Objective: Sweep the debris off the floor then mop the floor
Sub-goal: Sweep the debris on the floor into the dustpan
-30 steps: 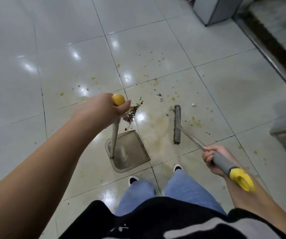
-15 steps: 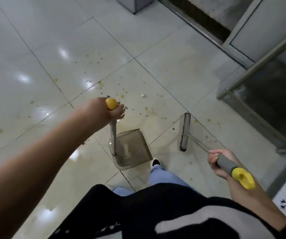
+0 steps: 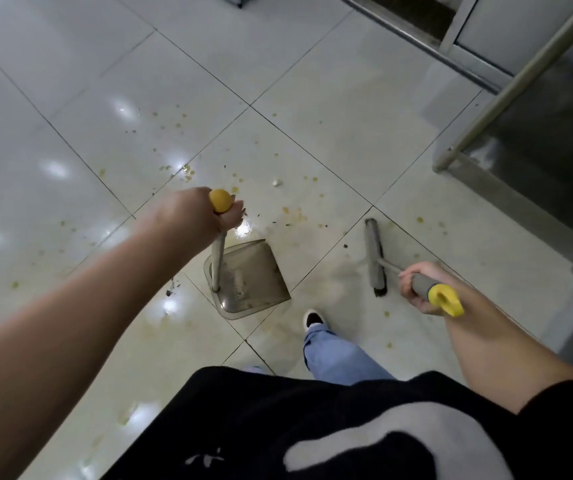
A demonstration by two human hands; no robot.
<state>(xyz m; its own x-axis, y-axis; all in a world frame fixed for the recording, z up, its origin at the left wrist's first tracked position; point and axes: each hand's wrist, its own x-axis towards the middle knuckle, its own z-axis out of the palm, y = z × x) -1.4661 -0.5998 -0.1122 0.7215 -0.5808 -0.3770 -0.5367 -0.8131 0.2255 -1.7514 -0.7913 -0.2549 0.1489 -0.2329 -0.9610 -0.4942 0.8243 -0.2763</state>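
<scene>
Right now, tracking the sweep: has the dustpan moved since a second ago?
Yes. The dustpan was left of the grout line; now it sits mostly right of it, on the tile with the white scrap.

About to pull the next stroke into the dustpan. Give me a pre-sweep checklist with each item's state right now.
1. Left hand grips the dustpan handle: ok.
2. Right hand grips the broom handle: ok.
3. Dustpan flat on the floor: cannot tell.
4. Broom head down by the floor, beside the pan: ok.
5. Floor free of debris: not ok; yellow specks and a white scrap lie beyond the pan.
6. Shoe clear of the stroke path: ok, it stands behind the pan.
</scene>
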